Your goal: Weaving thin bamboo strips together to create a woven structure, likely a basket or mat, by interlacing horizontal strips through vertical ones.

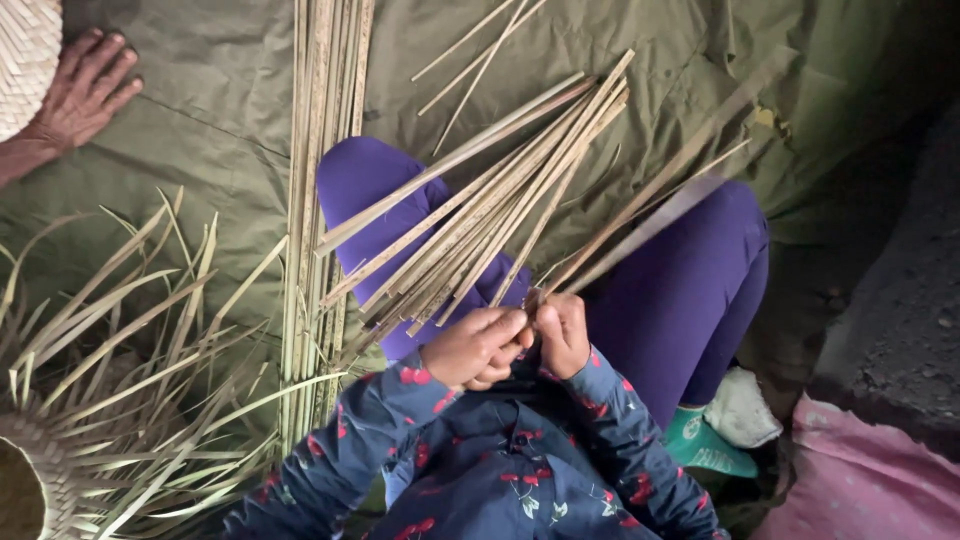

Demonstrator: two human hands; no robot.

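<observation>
Bamboo strips (480, 215) take centre stage in the head view, a fanned bundle of pale flat splints lying across the purple-clad leg (375, 185), their near ends gathered just in front of the two hands and their long axis running up and to the right, away from the body. Left hand (478, 347) sits right at the bundle's near end, fingers (497, 325) curled shut around the gathered strip ends. Right hand (563, 333) is pressed against the left one, fingers clenched too, pinching the base of two thinner strips (650, 215) that shoot off from the bundle's right side, slightly blurred. So the bundle lies straight ahead of both sets of fingers, with the left hand the nearer to its mass and the right hand nearer to the split-off pair. Left of the bundle, a long straight sheaf of strips (320, 150) lies on the green tarp (200, 130); farther left, a half-woven basket (60, 450) bristles with loose ends. Beyond the bundle's far left, another person's hand (88, 85) rests flat on the tarp.
</observation>
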